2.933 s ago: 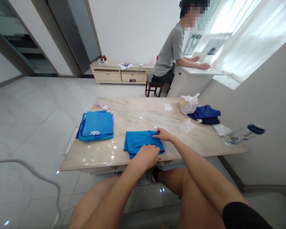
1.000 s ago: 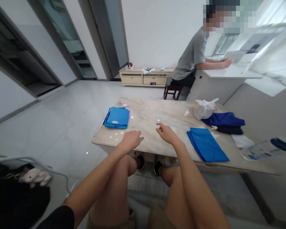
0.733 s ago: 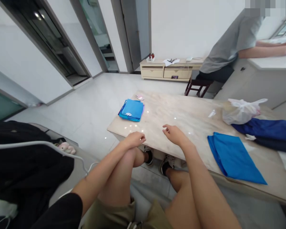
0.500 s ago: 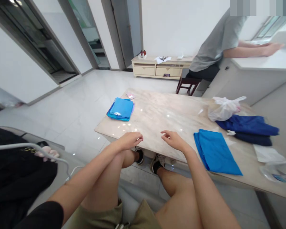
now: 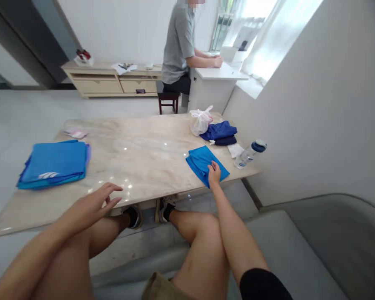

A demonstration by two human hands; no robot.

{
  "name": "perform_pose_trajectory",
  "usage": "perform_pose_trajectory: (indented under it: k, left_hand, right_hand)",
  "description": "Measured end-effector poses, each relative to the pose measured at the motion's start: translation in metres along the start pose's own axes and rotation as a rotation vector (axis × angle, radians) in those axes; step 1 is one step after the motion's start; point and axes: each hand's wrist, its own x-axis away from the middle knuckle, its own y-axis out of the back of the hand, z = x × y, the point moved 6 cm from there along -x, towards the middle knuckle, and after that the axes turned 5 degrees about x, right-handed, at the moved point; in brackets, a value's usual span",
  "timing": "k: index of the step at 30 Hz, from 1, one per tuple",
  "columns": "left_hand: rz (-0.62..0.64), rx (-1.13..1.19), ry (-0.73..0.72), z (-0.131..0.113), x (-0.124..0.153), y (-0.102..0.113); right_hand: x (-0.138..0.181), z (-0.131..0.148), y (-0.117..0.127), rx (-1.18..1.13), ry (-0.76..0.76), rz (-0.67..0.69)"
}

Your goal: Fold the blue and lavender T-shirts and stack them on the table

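A smooth blue fabric piece [image 5: 200, 157], loosely folded, lies near the table's front edge on the right. My right hand [image 5: 214, 173] is down on it, fingers curled and closed at its surface where the fabric is creased; the fingertips are partly hidden. My left hand [image 5: 100, 200] hovers at the front edge of the table, thumb and fingers apart, holding nothing. Beyond it, to the left, sits a folded stack of blue fabric [image 5: 58, 160] with white stripe marks on its top piece and a purple edge at its right side.
On the marble-patterned table [image 5: 137, 150] stand a white plastic bag [image 5: 201, 121], dark blue folded clothing [image 5: 220, 131], a clear water bottle [image 5: 249, 155] and a pink packet [image 5: 76, 133]. A person [image 5: 179, 46] sits at a white counter [image 5: 217, 73]. A grey sofa [image 5: 281, 246] is at right.
The view has swung to the right. My right hand has moved right onto the blue fabric piece, which is now more creased. My left hand has opened its fingers.
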Motion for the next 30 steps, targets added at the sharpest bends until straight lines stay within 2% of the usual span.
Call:
perform_pose_trajectory:
  k: [4, 9, 11, 14, 17, 20, 23, 27, 30]
  left_hand:
    - [0.019, 0.015, 0.022, 0.005, -0.002, -0.002]
    - [0.067, 0.018, 0.042, -0.004, 0.01, 0.003]
    - [0.082, 0.029, 0.042, -0.006, 0.014, 0.005]
    - [0.14, 0.043, 0.028, -0.004, 0.016, 0.004]
    - [0.148, 0.024, 0.057, 0.007, 0.014, 0.003]
    - [0.143, -0.01, 0.087, 0.018, 0.013, -0.001]
    - [0.204, -0.046, 0.108, 0.022, 0.017, -0.013]
    - [0.279, -0.054, 0.111, 0.014, 0.027, -0.029]
    - [0.293, -0.046, 0.084, 0.008, 0.035, -0.036]
  right_hand:
    - [0.005, 0.002, 0.004, 0.098, 0.017, -0.062]
    - [0.027, 0.014, -0.015, 0.517, 0.173, 0.092]
    - [0.03, 0.013, -0.02, 0.63, 0.127, 0.066]
    - [0.028, 0.018, -0.028, 0.655, 0.022, -0.05]
    - [0.028, 0.034, -0.048, 0.65, -0.042, -0.037]
    - [0.038, 0.073, -0.08, 0.683, 0.024, 0.067]
    - [0.062, 0.13, -0.116, 0.689, 0.179, 0.14]
    - [0.104, 0.212, -0.159, 0.678, 0.414, 0.198]
    - [0.136, 0.254, -0.185, 0.691, 0.533, 0.266]
